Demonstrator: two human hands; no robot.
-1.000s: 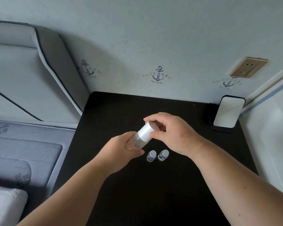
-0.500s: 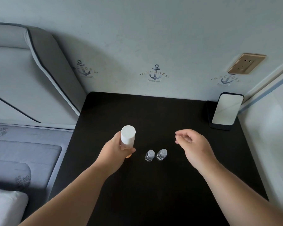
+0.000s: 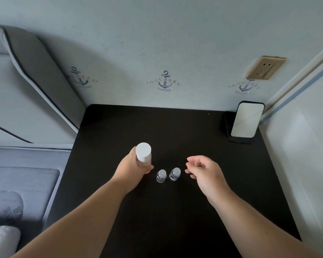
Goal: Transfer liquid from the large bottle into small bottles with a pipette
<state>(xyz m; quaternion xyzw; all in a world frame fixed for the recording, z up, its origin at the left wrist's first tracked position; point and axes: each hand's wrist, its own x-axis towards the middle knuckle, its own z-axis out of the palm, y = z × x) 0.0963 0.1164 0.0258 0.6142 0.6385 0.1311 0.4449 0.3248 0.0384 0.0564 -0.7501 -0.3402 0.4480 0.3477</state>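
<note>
Two small bottles [image 3: 167,175] stand side by side, capped, mid-desk [image 3: 175,211]. Right hand [image 3: 206,173] hovers just right of them, fingers loosely curled, grasping nothing. Left hand [image 3: 133,167] grips the large bottle [image 3: 143,155], upright, white cap on, just left of the pair. Farther back right, a phone [image 3: 247,119] leans on its stand.

The two small clear plastic bottles [image 3: 168,175] stand side by side on the black table [image 3: 175,127]. Left of them: the white-capped large bottle [image 3: 143,154], apparently upright. Right and behind them: the white rectangular mirror on a dark stand [image 3: 247,121].
</note>
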